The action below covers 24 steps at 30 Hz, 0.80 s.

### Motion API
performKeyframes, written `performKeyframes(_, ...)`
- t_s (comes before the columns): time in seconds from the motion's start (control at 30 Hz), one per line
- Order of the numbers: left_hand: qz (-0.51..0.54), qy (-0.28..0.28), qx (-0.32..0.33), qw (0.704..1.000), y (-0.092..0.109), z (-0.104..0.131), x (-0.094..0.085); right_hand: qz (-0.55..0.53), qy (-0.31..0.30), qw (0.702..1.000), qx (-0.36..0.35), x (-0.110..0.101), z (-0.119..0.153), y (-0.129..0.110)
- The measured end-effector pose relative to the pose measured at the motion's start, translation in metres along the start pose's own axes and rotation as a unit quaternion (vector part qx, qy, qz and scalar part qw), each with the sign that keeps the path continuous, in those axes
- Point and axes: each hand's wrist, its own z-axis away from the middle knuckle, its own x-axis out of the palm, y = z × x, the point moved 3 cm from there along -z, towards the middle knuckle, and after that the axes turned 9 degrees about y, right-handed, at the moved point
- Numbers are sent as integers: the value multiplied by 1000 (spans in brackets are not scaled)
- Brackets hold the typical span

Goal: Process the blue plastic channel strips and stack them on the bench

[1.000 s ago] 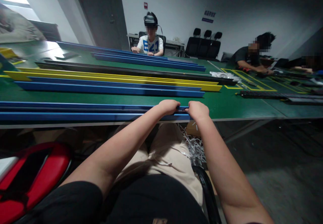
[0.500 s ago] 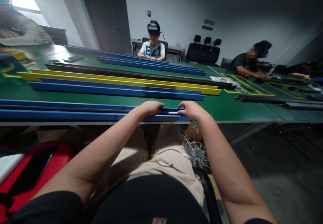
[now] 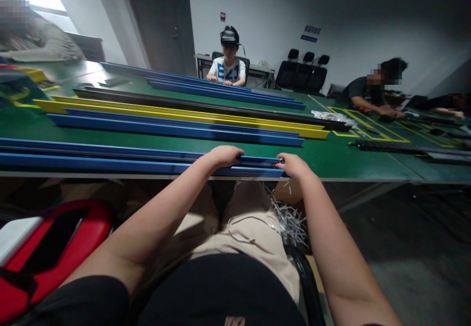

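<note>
A long blue channel-shaped rail [image 3: 154, 163] lies along the near edge of the green table, its open side up. My left hand [image 3: 227, 156] is bent over the rail a little short of its right end, with the fingers closed on it and the fingertips largely hidden. At the rail's right end is my right hand [image 3: 293, 164], thumb and forefinger pinched together. A tiny shiny spot shows between those fingertips, too small to name.
Beyond the rail lie another blue rail [image 3: 176, 129], a yellow rail [image 3: 312, 133] and a black rail [image 3: 206, 107]. Farther blue rails [image 3: 228, 94] lie near a seated person [image 3: 228, 68]. A red seat [image 3: 73, 247] stands lower left; white strips [image 3: 290, 220] pile below the table.
My right hand has moved right along the rail to its end. The white strip visible between my hands earlier no longer shows. My left hand stays on the rail.
</note>
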Motion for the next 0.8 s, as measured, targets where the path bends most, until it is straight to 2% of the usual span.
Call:
performKeyframes(0.2,4,-1,-6,1000,-2,-1,2,-1,90,996,-21,11,14,12)
performKeyframes(0.27,4,-2,-8,1000,-2,-1,3,-14,104,994,-22,15,15,14)
performKeyframes(0.63,7,2,-7,1000,-4,-2,6,-125,123,980,-96,16,19,27)
performKeyframes(0.8,11,2,-13,1000,-6,-3,7,-151,107,979,-90,15,18,27)
